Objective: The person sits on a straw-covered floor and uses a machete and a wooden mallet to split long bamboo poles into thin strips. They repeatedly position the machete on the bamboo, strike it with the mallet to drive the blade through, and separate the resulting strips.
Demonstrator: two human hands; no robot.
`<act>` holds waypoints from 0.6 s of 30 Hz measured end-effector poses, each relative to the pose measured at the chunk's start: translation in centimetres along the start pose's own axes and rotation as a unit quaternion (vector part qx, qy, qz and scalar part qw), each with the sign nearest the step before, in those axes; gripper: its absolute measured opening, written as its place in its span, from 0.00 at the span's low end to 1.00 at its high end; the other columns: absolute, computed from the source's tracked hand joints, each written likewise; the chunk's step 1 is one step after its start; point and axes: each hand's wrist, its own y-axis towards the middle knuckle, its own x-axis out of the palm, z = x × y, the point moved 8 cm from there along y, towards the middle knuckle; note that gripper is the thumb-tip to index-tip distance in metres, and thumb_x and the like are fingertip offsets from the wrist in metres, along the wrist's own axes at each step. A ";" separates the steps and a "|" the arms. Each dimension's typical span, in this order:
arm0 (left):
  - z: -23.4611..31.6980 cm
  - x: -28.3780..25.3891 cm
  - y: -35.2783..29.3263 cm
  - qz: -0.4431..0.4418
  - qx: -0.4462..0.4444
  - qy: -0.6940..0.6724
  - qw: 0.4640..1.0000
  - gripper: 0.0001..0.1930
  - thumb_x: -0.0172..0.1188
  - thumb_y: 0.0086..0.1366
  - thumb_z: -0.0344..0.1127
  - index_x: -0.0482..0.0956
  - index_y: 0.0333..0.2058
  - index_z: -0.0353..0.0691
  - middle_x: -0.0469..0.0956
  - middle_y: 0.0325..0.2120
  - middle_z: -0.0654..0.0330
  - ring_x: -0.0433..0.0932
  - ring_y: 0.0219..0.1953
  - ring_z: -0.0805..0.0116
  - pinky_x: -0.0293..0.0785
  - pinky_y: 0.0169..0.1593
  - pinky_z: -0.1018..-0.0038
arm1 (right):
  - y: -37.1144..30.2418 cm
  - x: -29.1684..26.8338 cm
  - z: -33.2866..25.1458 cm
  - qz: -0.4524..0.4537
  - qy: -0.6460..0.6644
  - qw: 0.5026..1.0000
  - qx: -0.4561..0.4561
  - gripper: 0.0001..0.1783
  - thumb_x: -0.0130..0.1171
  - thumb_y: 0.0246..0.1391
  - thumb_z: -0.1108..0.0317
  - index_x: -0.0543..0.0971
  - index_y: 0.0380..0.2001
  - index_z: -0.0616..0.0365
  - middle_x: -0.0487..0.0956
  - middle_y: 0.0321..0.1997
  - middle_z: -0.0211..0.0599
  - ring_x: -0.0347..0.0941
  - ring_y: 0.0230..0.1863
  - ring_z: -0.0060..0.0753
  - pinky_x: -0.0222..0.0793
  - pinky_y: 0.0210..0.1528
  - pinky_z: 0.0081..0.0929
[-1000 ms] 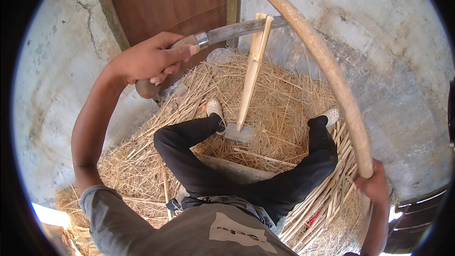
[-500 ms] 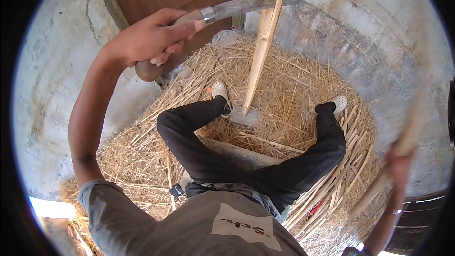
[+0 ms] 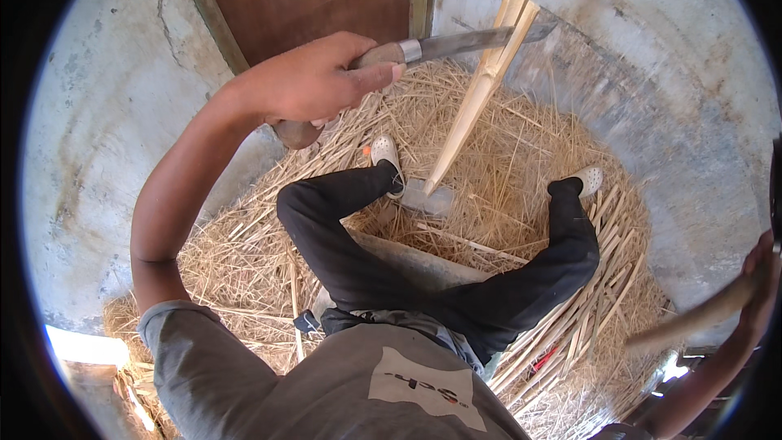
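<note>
My left hand is closed round the wooden handle of a machete. Its blade lies across the upper part of a pale bamboo piece, sunk into the split there, with the tip sticking out on the right. The bamboo leans slightly to the right, its lower end on a flat grey block between my feet. Far to the right, my right hand grips a thick wooden stick, held apart from the machete. The picture's dark rim cuts off part of that hand.
Straw and shavings cover the floor around my feet. A bundle of split strips lies beside my right leg. A low bench edge shows between my thighs. Ahead stand a brown door and a curved grey wall.
The machete blade sits lower in the bamboo, whose top has shifted right. My left hand moved right and slightly down. My right hand swung outward to the right with the stick.
</note>
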 end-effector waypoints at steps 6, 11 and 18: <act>-1.1 0.9 0.4 -0.004 0.007 0.015 1.000 0.20 0.50 0.71 0.51 0.74 0.41 0.37 0.66 0.16 0.68 0.65 0.16 0.80 0.62 0.20 0.78 | -8.7 7.7 16.1 -0.113 -0.335 0.896 0.268 0.20 0.59 0.47 0.69 0.70 0.45 0.63 0.75 0.26 0.38 0.74 0.26 0.32 0.73 0.30 0.32; -1.4 2.1 1.0 0.017 0.070 0.004 0.997 0.22 0.50 0.70 0.50 0.72 0.30 0.33 0.67 0.16 0.63 0.68 0.20 0.73 0.68 0.28 0.69 | -11.3 7.3 16.9 -0.163 -0.215 0.873 0.406 0.32 0.64 0.36 0.75 0.67 0.49 0.64 0.75 0.26 0.36 0.73 0.20 0.29 0.68 0.20 0.28; -3.1 2.5 1.3 -0.008 0.062 -0.014 0.998 0.19 0.48 0.71 0.49 0.73 0.41 0.36 0.66 0.17 0.68 0.65 0.16 0.80 0.63 0.19 0.78 | -0.9 -5.5 1.1 -0.025 -0.190 0.981 -0.001 0.20 0.60 0.52 0.61 0.72 0.44 0.60 0.74 0.31 0.32 0.67 0.21 0.18 0.66 0.23 0.18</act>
